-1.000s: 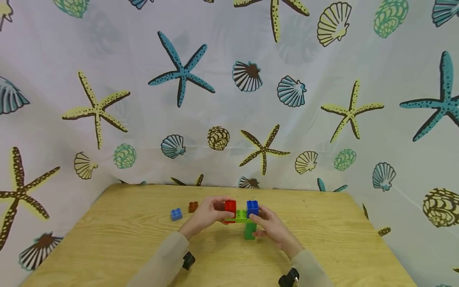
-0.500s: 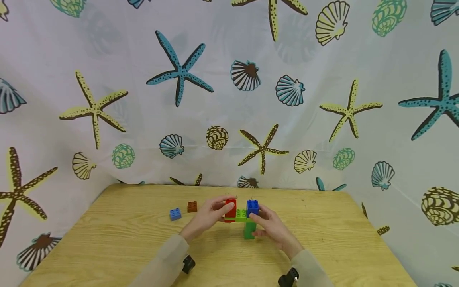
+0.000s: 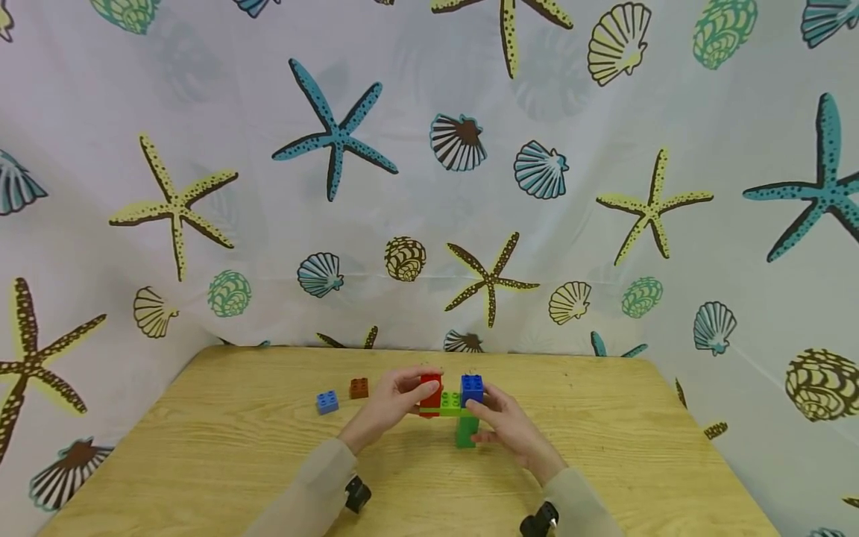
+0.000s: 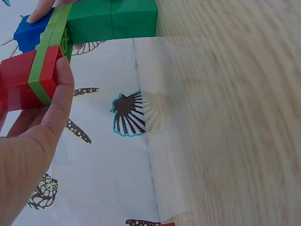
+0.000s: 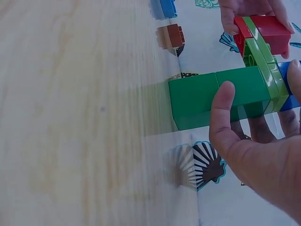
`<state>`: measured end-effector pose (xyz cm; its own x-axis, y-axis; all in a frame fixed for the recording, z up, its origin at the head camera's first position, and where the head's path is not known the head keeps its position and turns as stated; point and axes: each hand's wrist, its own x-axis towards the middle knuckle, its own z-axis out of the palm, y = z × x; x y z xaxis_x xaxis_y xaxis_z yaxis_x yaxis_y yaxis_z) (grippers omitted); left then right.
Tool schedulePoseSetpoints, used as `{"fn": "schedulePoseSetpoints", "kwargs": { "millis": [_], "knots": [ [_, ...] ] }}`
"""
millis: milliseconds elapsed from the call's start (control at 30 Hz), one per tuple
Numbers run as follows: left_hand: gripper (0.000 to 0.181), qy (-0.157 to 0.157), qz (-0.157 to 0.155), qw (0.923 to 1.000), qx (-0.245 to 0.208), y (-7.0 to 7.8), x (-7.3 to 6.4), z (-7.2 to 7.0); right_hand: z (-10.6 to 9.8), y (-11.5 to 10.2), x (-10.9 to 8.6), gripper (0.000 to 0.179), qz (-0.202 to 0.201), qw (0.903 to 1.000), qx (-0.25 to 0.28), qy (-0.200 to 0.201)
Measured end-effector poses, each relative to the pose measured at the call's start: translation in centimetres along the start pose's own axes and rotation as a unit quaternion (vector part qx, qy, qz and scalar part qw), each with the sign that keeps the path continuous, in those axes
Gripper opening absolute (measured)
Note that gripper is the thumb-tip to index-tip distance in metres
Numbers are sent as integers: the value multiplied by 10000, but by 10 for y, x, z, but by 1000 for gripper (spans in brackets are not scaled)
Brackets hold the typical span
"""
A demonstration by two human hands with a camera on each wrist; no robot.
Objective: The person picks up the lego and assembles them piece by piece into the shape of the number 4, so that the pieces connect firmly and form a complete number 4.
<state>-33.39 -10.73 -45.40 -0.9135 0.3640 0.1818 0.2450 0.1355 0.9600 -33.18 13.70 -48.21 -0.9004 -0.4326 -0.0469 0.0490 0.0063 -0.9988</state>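
A toy-block build stands on the table: a dark green column (image 3: 466,434) carries a lime green bar (image 3: 451,403) that juts out to the left. On the bar's left end sits a red block (image 3: 433,401), and a blue block (image 3: 472,386) sits on its right end above the column. A thinner red piece (image 4: 51,70) shows under the bar in the left wrist view. My left hand (image 3: 394,399) grips the red pieces from the left, thumb on the front. With thumb and fingers, my right hand (image 3: 513,426) holds the blue block and column from the right.
A light blue block (image 3: 326,402) and a brown block (image 3: 359,388) lie apart on the wooden table (image 3: 255,447), left of the left hand. Behind the table's far edge hangs a white cloth (image 3: 403,201) printed with shells and starfish.
The left thumb has moved up from the lower part of the red block to its upper front. The right hand stays in place on the build.
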Motion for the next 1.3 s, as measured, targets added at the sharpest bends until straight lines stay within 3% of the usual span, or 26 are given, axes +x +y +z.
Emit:
{"fn": "schedulePoseSetpoints", "kwargs": {
  "millis": [367,600,800,967,1167,1300],
  "knots": [
    [47,-152,-32,9999,77,-1,1,-3,0,0,1,72,59,10000,25,-19],
    [45,-20,-147,9995,295,-3,0,-5,0,-2,1,72,54,10000,-20,19],
    [47,104,-105,9999,29,-9,1,-9,0,0,0,73,57,10000,-30,46],
    [48,361,-133,9991,-169,-13,3,-16,1,-1,0,72,103,9999,16,55],
    [30,726,-73,9970,241,-15,5,-32,2,-2,-2,70,56,10000,19,64],
    [28,882,-163,9953,365,-23,5,-48,2,-2,-3,68,25,10000,-19,79]
  ]
}}
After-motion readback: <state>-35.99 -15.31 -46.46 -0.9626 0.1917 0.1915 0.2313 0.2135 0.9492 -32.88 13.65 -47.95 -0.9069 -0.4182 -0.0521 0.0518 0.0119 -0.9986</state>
